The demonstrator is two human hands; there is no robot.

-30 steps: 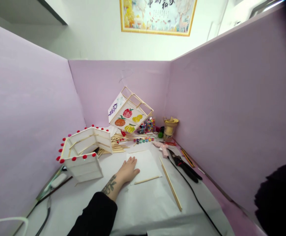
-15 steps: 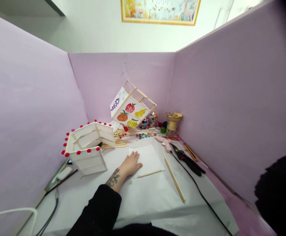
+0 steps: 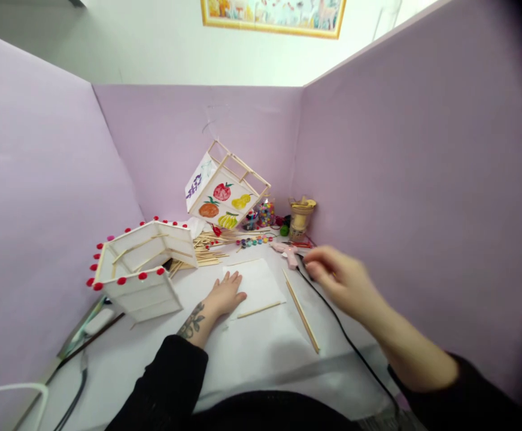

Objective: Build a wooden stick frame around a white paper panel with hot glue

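My left hand (image 3: pixel 225 293) lies flat with fingers spread on a sheet of white paper (image 3: pixel 261 281), bearing on its left part. One thin wooden stick (image 3: pixel 261 309) rests along the paper's near edge. My right hand (image 3: pixel 339 281) is raised over the right side of the table, its fingers loosely bent and nothing visible in them. Just beyond its fingertips lies a pink glue gun (image 3: pixel 290 252) with a black cord (image 3: pixel 339 326). The pruning shears are mostly hidden behind this hand. Longer wooden sticks (image 3: pixel 302 314) lie between my hands.
At left stands a white-panelled frame (image 3: pixel 146 299) edged with red pompoms. A stick lantern (image 3: pixel 225 194) with painted fruit hangs tilted at the back. Behind are bundled sticks (image 3: pixel 207 257), paint pots (image 3: pixel 254 242), a jar of beads (image 3: pixel 267 214) and a tan container (image 3: pixel 300 220). Lilac walls enclose the table.
My right hand has come in from the right edge and now covers the pruning shears beside the glue gun. My left hand stays flat on the paper. The view has shifted slightly.
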